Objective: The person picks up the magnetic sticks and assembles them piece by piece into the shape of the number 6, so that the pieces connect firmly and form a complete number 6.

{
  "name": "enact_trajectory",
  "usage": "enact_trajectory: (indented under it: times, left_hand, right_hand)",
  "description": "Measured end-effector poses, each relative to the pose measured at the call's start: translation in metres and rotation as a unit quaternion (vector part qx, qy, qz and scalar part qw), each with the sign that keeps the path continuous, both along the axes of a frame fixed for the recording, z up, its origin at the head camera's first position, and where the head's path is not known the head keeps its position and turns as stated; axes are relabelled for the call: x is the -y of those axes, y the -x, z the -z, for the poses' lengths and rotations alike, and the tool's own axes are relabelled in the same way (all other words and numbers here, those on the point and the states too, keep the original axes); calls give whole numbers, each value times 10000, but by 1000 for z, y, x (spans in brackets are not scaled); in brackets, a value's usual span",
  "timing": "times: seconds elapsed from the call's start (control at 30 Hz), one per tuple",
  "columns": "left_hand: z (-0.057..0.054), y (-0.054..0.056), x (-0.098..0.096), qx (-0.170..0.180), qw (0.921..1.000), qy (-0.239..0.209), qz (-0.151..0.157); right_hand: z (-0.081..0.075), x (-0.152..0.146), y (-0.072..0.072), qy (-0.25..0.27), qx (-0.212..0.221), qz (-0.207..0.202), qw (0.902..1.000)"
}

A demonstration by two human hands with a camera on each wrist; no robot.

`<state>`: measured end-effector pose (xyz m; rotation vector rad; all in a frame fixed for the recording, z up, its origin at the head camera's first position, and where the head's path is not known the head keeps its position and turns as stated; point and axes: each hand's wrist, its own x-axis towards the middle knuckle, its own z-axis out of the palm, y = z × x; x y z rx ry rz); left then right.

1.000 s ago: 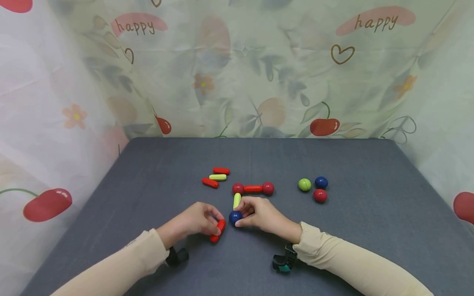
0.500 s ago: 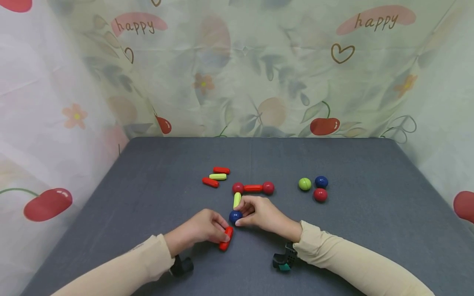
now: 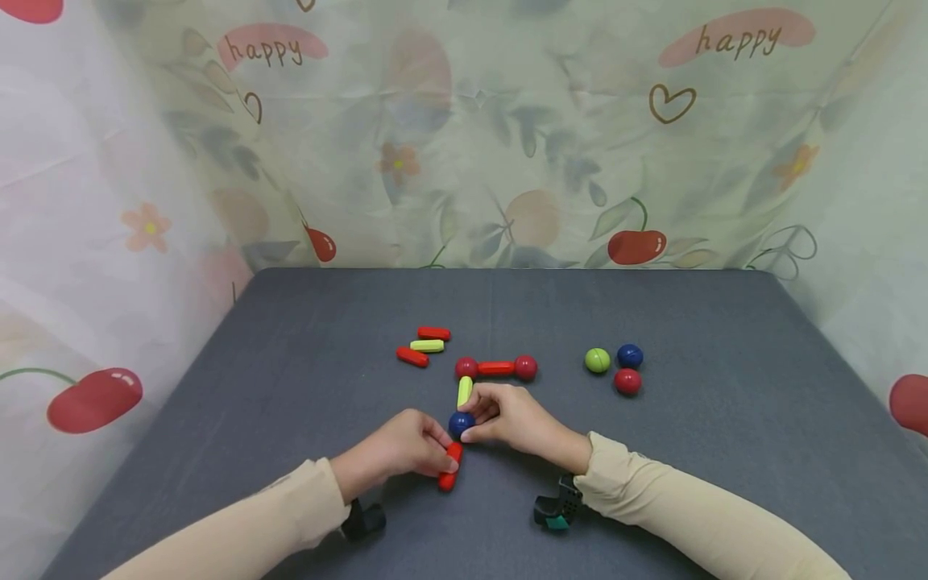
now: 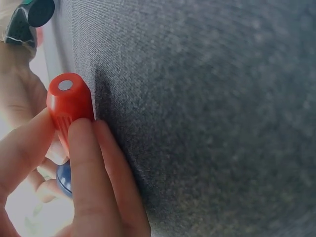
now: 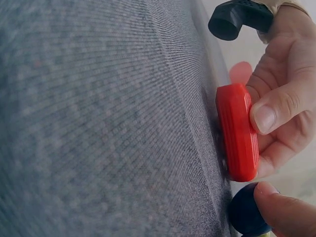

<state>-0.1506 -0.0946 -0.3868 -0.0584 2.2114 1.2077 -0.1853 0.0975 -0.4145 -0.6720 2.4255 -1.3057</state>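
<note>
My left hand [image 3: 406, 443] pinches a red magnetic stick [image 3: 447, 478] between thumb and fingers. A round metal disc shows on the stick's near end in the left wrist view. Its far end lies right by a blue ball [image 3: 460, 424]; I cannot tell whether they touch. My right hand [image 3: 511, 420] holds that ball with thumb and fingertips. From the ball a yellow stick [image 3: 465, 391] runs back to a red ball [image 3: 466, 368]. A red stick [image 3: 496, 368] links this one to a second red ball [image 3: 525, 368].
Two red sticks [image 3: 433, 333] and a yellow stick [image 3: 427, 346] lie at the back, left of the joined pieces. Off to the right sit a green ball [image 3: 598, 360], a blue ball [image 3: 630, 356] and a red ball [image 3: 627, 381] on the dark grey table [image 3: 696, 322].
My left hand has carried the red stick rightward and slightly nearer the body, turning it more in line with the yellow stick, its end now by the blue ball. My right hand has stayed in place.
</note>
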Motion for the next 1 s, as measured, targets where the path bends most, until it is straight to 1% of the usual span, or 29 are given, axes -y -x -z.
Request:
enact_trajectory:
  times: [0.27, 0.43, 0.6, 0.83, 1.0]
  left_hand:
    - [2, 2, -2, -97, 9999, 58, -44]
    - [2, 2, -2, -173, 9998, 16, -56]
    - [1, 2, -2, -145, 9999, -38, -76]
    - [-1, 3, -2, -105, 9999, 8, -68]
    - [-1, 3, -1, -73, 9999, -27, -72]
  right_hand:
    - [-1, 0, 0, 17, 68, 2, 10000]
    - [-1, -1, 0, 24, 89, 9, 10000]
    - [-3, 0, 0, 36, 84, 17, 10000]
    - [-3, -1, 0, 15, 144, 14, 9999]
    - [-1, -3, 1, 7, 84, -57, 9999]
